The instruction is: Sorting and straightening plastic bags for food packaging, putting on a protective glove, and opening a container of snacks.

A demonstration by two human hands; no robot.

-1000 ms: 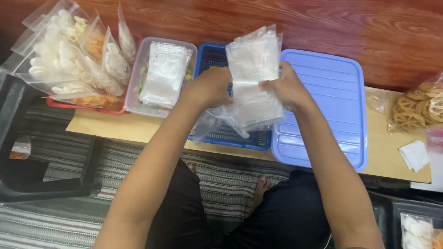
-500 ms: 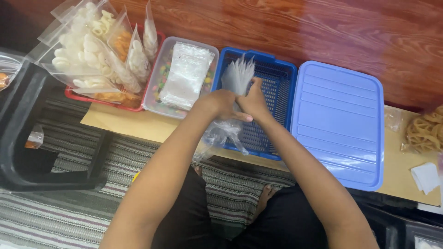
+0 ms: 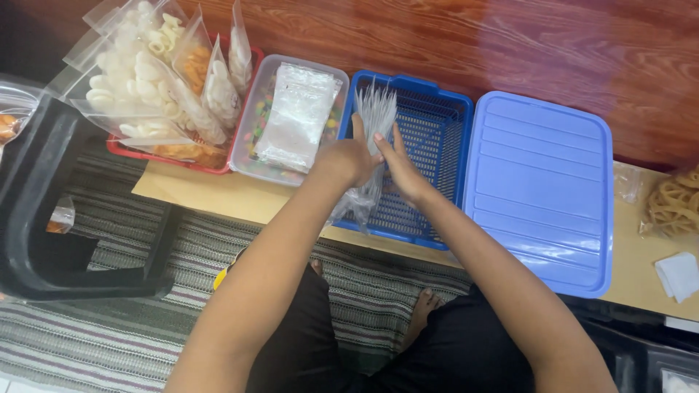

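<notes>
Both hands meet over the blue basket (image 3: 429, 156), clamped on a stack of clear plastic bags (image 3: 376, 116) standing on edge above its left end. The left hand (image 3: 348, 159) wraps the stack from the left, thumb up along it; the right hand (image 3: 399, 169) presses flat against the other side, fingers together. Loose bag ends hang below the hands at the basket's near rim. Just left sits a clear tub (image 3: 251, 131) topped with more bags, then a red tray (image 3: 218, 166) of 4 or so bagged snacks. A blue lid (image 3: 542, 189) lies right of the basket.
</notes>
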